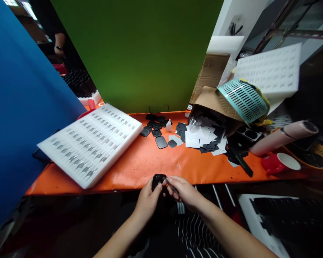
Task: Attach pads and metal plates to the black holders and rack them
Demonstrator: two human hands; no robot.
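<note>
My left hand [146,199] is closed around a small black plate with rounded corners [158,177], thumb on its face, just in front of the table's front edge. Against the plate's right side, my right hand [185,191] pinches a thin dark tool [172,187]; its exact kind is too small to tell. Fingers cover part of both things. Farther back on the orange table [150,163] lie similar black plates [156,133], a larger grey-black plate [161,142] and a small white dropper bottle [168,125].
A white foam tray [115,157] with slotted rows stands at left. Paper and black sheets [204,138] spill from a cardboard box [212,102] under a teal basket [243,100]. A pink flask [282,138] and red mug [274,163] are at right. Another person's hand [59,50] shows far left.
</note>
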